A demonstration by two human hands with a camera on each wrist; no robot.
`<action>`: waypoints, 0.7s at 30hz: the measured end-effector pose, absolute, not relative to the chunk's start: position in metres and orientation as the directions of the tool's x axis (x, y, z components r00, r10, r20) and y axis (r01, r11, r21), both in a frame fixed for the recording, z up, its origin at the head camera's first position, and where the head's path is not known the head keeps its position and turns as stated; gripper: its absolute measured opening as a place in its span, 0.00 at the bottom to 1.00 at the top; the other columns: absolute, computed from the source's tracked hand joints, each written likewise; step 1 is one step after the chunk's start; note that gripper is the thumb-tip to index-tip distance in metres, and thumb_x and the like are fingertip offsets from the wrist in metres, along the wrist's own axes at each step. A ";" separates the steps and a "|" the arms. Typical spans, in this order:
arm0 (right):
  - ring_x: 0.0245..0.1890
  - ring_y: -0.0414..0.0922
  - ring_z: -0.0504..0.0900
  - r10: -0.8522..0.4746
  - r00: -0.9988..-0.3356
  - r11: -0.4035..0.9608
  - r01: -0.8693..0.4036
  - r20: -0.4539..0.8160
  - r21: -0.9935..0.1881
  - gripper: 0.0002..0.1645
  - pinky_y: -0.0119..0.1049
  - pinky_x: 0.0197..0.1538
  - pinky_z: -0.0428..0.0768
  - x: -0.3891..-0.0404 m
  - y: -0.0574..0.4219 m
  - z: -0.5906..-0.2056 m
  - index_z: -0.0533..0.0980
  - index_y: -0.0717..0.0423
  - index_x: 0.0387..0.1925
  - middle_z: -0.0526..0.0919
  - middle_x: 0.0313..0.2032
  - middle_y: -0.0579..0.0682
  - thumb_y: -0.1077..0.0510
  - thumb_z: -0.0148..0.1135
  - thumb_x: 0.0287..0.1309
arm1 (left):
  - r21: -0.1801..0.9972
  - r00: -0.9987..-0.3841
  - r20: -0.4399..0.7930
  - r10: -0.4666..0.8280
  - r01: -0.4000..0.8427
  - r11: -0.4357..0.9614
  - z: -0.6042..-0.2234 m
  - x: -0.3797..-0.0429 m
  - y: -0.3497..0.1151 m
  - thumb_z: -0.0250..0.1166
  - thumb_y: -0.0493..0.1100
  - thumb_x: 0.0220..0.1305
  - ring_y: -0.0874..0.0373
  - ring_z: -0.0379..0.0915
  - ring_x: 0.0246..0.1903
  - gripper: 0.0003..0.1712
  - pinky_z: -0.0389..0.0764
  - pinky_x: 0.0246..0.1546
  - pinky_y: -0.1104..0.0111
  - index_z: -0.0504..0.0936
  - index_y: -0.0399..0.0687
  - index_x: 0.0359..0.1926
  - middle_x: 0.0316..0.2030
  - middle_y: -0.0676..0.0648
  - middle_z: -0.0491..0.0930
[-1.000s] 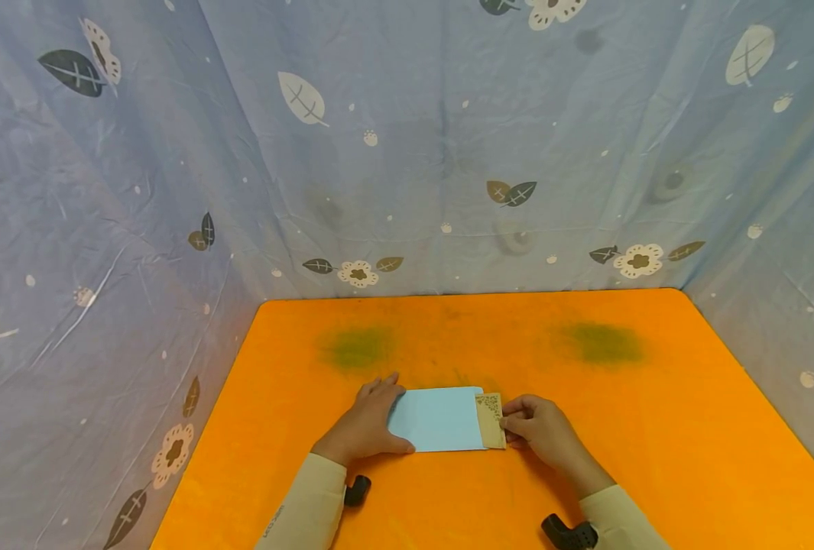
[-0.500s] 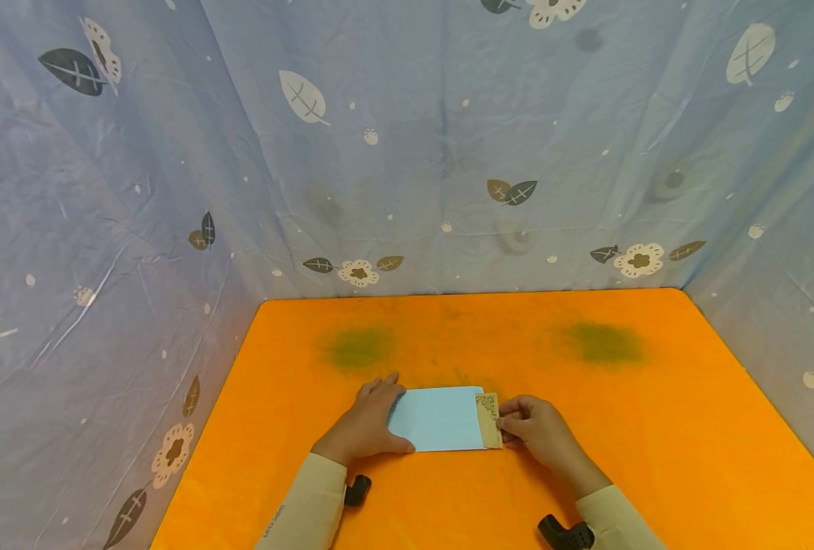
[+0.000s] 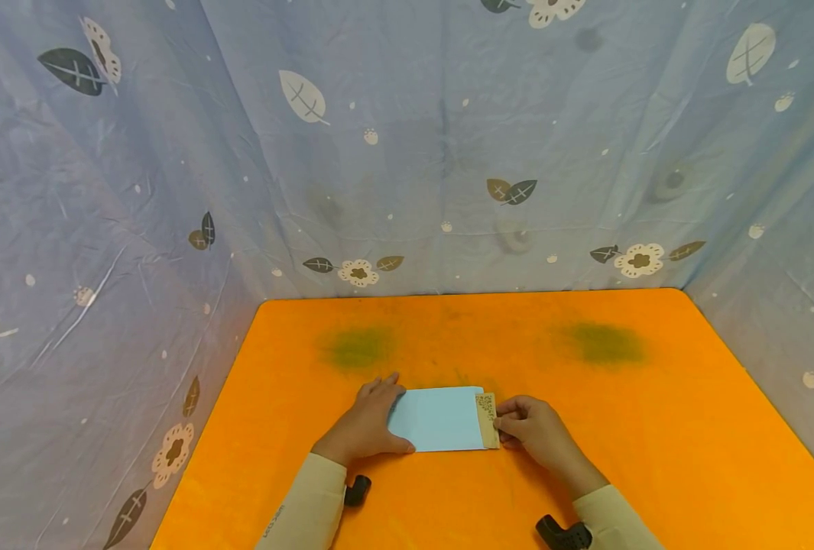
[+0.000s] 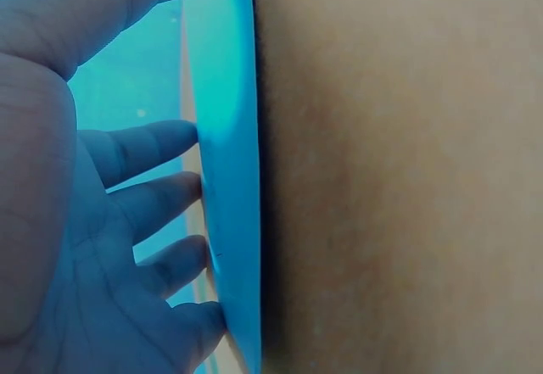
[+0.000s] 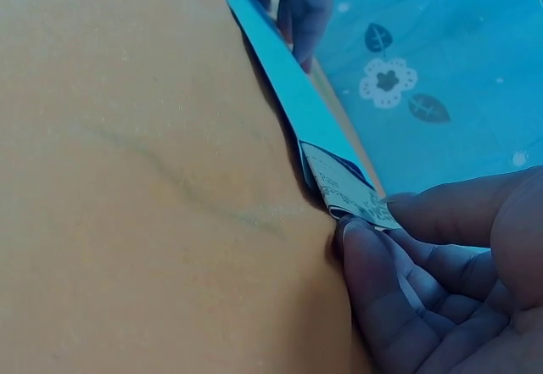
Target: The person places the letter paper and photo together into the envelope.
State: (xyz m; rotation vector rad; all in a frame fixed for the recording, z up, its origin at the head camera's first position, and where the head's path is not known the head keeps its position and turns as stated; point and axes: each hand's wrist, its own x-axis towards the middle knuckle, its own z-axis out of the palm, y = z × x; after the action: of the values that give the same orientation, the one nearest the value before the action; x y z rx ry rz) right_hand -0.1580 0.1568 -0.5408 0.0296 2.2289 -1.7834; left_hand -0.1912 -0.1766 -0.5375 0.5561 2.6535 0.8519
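A light blue envelope [image 3: 441, 420] lies on the orange tabletop, its mouth facing right. My left hand [image 3: 374, 422] holds its left end, thumb at the near edge and fingers at the far one. In the left wrist view, the spread fingertips meet the blue paper [image 4: 229, 179]. Out of the mouth sticks a strip of folded tan paper [image 3: 488, 420] with a dark printed pattern; the rest is hidden inside. My right hand [image 3: 533, 428] pinches its outer edge between thumb and fingers, as the right wrist view shows at the paper's folded end [image 5: 352, 192].
The orange table [image 3: 296, 473] has two dark greenish smudges toward the back. A blue-grey curtain [image 3: 407, 153] with leaf and flower prints surrounds the table at the back and both sides. Black wrist devices [image 3: 563, 533] sit at the cuffs.
My right hand has moved slightly left, and the tan paper has slid a little deeper into the envelope, leaving a narrower strip showing. The left hand and the envelope have stayed put.
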 end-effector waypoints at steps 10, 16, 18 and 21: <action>0.36 0.53 0.87 -0.156 -0.959 0.226 0.199 -0.237 -0.954 0.14 0.42 0.40 0.89 -0.159 0.152 -0.542 0.80 0.73 0.55 0.87 0.40 0.55 0.66 0.67 0.75 | 0.606 -0.881 -0.158 0.446 0.271 0.748 -0.537 -0.191 -0.177 0.87 0.59 0.56 0.36 0.38 0.84 0.59 0.65 0.73 0.39 0.69 0.45 0.81 0.86 0.44 0.49; 0.36 0.54 0.87 -0.181 -0.956 0.216 0.191 -0.232 -0.957 0.14 0.41 0.40 0.89 -0.159 0.151 -0.543 0.79 0.74 0.55 0.86 0.39 0.56 0.66 0.66 0.75 | 0.610 -0.880 -0.157 0.448 0.271 0.745 -0.537 -0.191 -0.177 0.87 0.59 0.56 0.36 0.39 0.83 0.59 0.65 0.73 0.39 0.69 0.44 0.81 0.86 0.44 0.49; 0.36 0.54 0.87 -0.184 -0.956 0.219 0.188 -0.229 -0.958 0.13 0.41 0.40 0.89 -0.159 0.150 -0.544 0.79 0.74 0.55 0.86 0.39 0.56 0.67 0.66 0.75 | 0.610 -0.880 -0.157 0.449 0.271 0.745 -0.538 -0.192 -0.177 0.87 0.59 0.56 0.36 0.39 0.83 0.59 0.65 0.73 0.39 0.69 0.44 0.81 0.86 0.44 0.49; 0.37 0.54 0.87 -0.182 -0.956 0.224 0.186 -0.228 -0.957 0.13 0.41 0.41 0.89 -0.158 0.148 -0.544 0.80 0.74 0.55 0.86 0.39 0.56 0.67 0.65 0.75 | 0.608 -0.880 -0.158 0.449 0.271 0.746 -0.538 -0.192 -0.178 0.87 0.59 0.56 0.36 0.39 0.84 0.59 0.65 0.73 0.39 0.68 0.45 0.81 0.86 0.44 0.49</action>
State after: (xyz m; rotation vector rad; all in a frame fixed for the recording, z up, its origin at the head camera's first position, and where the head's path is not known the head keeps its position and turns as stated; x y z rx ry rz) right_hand -0.1582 0.1484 -0.5437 0.0037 2.2104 -1.7920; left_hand -0.1918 -0.1776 -0.5379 0.5609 2.6524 0.8573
